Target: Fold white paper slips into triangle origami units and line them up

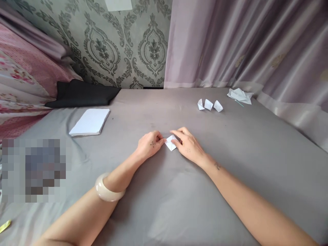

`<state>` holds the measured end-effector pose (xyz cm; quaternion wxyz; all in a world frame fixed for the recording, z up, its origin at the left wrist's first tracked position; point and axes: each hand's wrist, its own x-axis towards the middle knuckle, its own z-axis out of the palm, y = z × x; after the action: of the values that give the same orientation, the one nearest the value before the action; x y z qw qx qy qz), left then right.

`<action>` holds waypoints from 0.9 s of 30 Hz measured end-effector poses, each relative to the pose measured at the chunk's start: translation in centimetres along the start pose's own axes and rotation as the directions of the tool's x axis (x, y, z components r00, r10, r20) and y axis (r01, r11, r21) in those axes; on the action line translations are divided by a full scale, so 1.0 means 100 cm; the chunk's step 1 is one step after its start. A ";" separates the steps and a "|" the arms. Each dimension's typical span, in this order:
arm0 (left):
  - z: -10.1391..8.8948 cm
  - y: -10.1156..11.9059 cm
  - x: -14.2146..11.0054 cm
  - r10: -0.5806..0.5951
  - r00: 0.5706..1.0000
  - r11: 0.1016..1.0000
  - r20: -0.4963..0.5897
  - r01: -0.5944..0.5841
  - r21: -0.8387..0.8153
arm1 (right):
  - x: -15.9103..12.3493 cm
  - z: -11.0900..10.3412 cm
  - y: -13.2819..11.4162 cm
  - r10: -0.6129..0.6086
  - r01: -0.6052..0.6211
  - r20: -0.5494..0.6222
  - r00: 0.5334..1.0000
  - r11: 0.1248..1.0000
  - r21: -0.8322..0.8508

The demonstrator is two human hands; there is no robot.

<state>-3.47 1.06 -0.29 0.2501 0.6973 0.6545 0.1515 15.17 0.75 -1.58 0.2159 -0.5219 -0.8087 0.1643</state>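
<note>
Folded white paper (171, 142) sits pretty much dead center on the grey sheet (164, 205), lying flat and looking like a small pointed diamond shape. Left hand (150, 145) is at its 9 o'clock edge, fingertips pinched down on the corner there, knuckles up. Right hand (187, 145) comes in from 3 o'clock, index finger laid across the top edge and the rest of the fingers curled loosely over the paper's right side, so both hands are touching it and pressing it onto the sheet rather than lifting it. A chunky pale bangle (107, 188) is on the left wrist.

Further out, at about 1 o'clock from the paper, three little folded white pieces (209, 105) stand in a row, and just past them toward 2 o'clock there's a loose pile of paper scraps (239, 95) near the lilac curtain (243, 44). Over at 10 o'clock lies a stack of white sheets (90, 121), with a black cloth (82, 93) behind it by the patterned wall.
</note>
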 end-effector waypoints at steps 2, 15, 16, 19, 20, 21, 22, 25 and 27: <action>0.002 -0.001 -0.001 0.018 1.000 1.000 -0.020 -0.018 -0.018 | 0.000 -0.001 0.001 -0.022 0.022 0.029 0.999 1.000 -0.003; 0.014 0.006 -0.003 0.045 0.999 0.683 -0.027 -0.051 -0.729 | -0.007 -0.011 -0.003 0.365 -0.271 0.024 0.931 0.643 0.717; 0.016 0.009 -0.005 0.068 0.997 0.625 -0.021 -0.060 -0.778 | -0.007 -0.012 -0.006 0.395 -0.269 0.034 0.918 0.557 0.786; 0.017 0.017 -0.010 0.168 0.986 0.478 0.004 -0.078 -0.875 | -0.009 -0.015 -0.014 0.415 -0.271 0.129 0.900 0.306 0.912; 0.017 0.019 -0.012 0.193 0.981 0.445 0.011 -0.077 -0.892 | -0.010 -0.016 -0.016 0.402 -0.281 0.169 0.900 0.237 0.930; 0.016 0.021 -0.013 0.207 0.978 0.427 0.015 -0.077 -0.901 | -0.012 -0.016 -0.018 0.382 -0.295 0.207 0.901 0.189 0.937; 0.016 0.022 -0.013 0.209 0.978 0.428 0.012 -0.080 -0.900 | -0.013 -0.016 -0.019 0.361 -0.317 0.240 0.901 0.172 0.933; 0.015 0.020 -0.012 0.183 0.983 0.521 -0.014 -0.109 -0.846 | -0.015 -0.016 -0.016 0.390 -0.352 0.205 0.898 0.358 0.865; 0.015 0.017 -0.011 0.194 0.980 0.610 -0.041 -0.153 -0.777 | -0.015 -0.018 -0.011 0.416 -0.293 0.033 0.909 0.580 0.760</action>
<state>-1.39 -0.26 -0.48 0.5255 0.5845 0.4485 0.4255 15.74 -0.99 0.22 0.4336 -0.5475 -0.5280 0.4832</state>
